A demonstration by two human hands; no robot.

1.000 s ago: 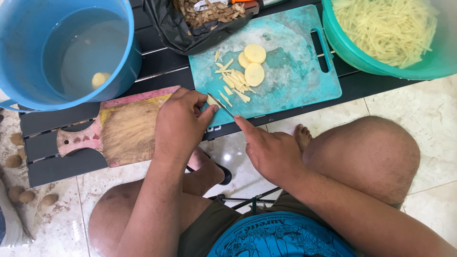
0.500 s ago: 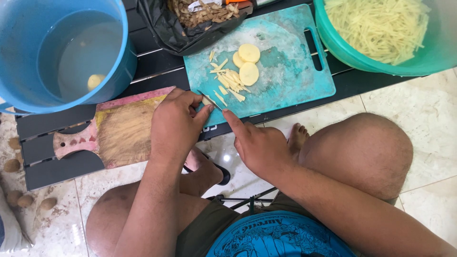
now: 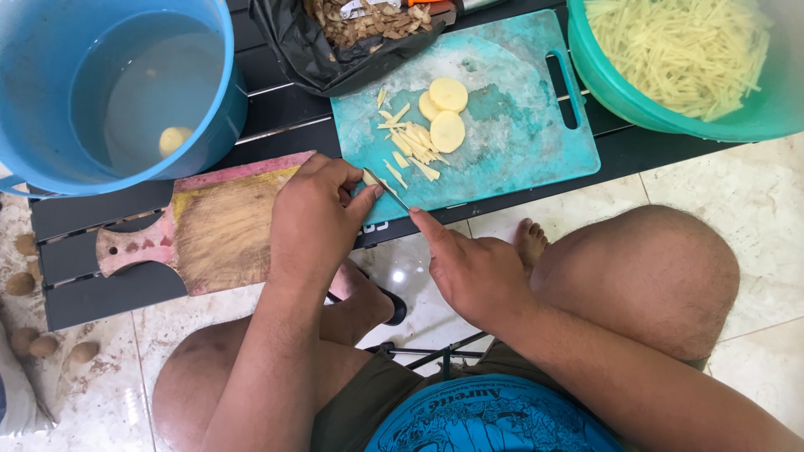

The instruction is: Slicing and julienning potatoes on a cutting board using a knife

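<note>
My left hand pinches a small piece of potato at the near left corner of the teal cutting board. My right hand grips a knife, forefinger along its back, the blade resting against that piece. A few round potato slices and a heap of cut potato strips lie on the board just beyond.
A green bowl full of potato strips stands at the back right. A blue bucket of water holds a peeled potato. A black bag holds peels. A worn wooden board lies left. Unpeeled potatoes lie on the floor.
The knife blade has moved back and forth over the small piece under my left fingers, cutting it. Both hands stay at the board's near corner. The view shifted slightly.
</note>
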